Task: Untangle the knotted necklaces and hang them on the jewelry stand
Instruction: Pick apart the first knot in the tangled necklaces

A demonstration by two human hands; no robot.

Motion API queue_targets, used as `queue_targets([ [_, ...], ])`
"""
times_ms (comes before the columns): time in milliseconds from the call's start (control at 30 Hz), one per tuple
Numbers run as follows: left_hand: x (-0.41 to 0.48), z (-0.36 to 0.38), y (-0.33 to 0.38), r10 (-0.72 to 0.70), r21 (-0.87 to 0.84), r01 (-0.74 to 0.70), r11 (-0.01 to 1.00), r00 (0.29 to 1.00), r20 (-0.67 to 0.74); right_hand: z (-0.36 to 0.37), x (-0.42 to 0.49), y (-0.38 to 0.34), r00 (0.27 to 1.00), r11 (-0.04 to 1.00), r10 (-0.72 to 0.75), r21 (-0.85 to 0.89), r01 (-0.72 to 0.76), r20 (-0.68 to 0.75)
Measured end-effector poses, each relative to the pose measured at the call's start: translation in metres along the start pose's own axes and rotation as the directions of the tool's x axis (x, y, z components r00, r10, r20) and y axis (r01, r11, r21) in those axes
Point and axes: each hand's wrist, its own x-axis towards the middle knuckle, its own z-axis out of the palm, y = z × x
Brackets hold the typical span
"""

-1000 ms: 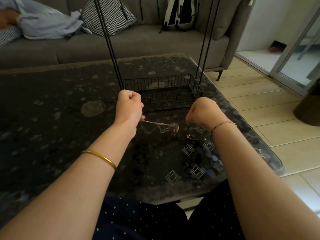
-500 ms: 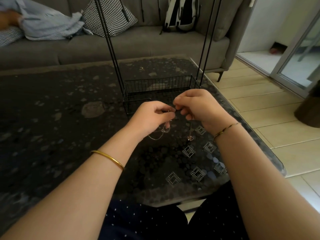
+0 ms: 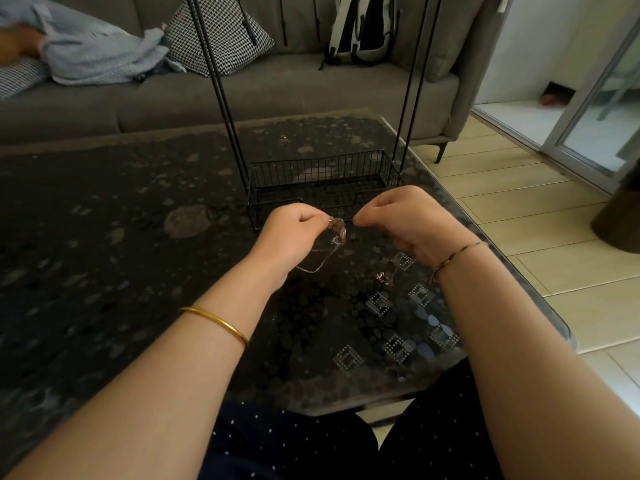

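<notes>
the dark speckled glass desk point(image 3: 104, 271) carries a black wire jewelry stand point(image 3: 322, 174), its top cut off. just in front of its basket, the left hand point(image 3: 291, 233) and right hand point(image 3: 412, 223), fingers curled, each pinch the thin tangled necklaces point(image 3: 337, 230), whose knot is blurred. the hands have parted slightly since half a second ago.

The necklaces point(image 3: 337, 234) are fine metal chain, silvery and pinkish, with a faint glint (the links are too small to make out). The stand point(image 3: 311, 172) is thin black rod and wire mesh, matt metal. The table point(image 3: 104, 254) has a smooth, glossy dark top with a pebble pattern. The bangle point(image 3: 218, 322) is polished gold-coloured metal. The sofa point(image 3: 277, 90) is matt grey woven cloth, the cushion point(image 3: 221, 36) black-and-white patterned cloth. The floor point(image 3: 519, 209) is pale tile, smooth with a soft sheen.
</notes>
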Motion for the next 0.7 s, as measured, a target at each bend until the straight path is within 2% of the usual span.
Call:
queue_targets([
  [200, 0.0053, 0.0030, 0.0001, -0.036, 0.073, 0.043, 0.996, 0.995, -0.098, 0.0029, -0.0007, -0.0017, 1.000, 0.999, -0.008, 0.034, 0.007, 0.019],
  [433, 0.0030, 0.0040, 0.0032, 0.013, 0.180, 0.004, 0.984, 0.995, -0.094, 0.0038, 0.0003, -0.0018, 1.000, 1.000, -0.015, 0.007, 0.015, 0.013],
  [533, 0.0029, 0.0050, 0.0036, 0.060, 0.258, -0.039, 0.965, 0.996, -0.071, 0.0070, 0.0038, -0.0019, 0.999, 0.997, 0.019, 0.079, -0.017, -0.030],
  [600, 0.0024, 0.0055, 0.0034, 0.136, 0.389, -0.101, 0.916, 0.989, -0.063, 0.0076, 0.0037, -0.0017, 0.996, 0.992, 0.001, 0.127, 0.010, -0.088],
  [700, 0.0020, 0.0057, 0.0033, 0.267, 0.614, -0.180, 0.768, 0.962, -0.052, 0.0072, 0.0019, -0.0013, 0.995, 0.985, -0.023, 0.167, 0.040, -0.100],
])
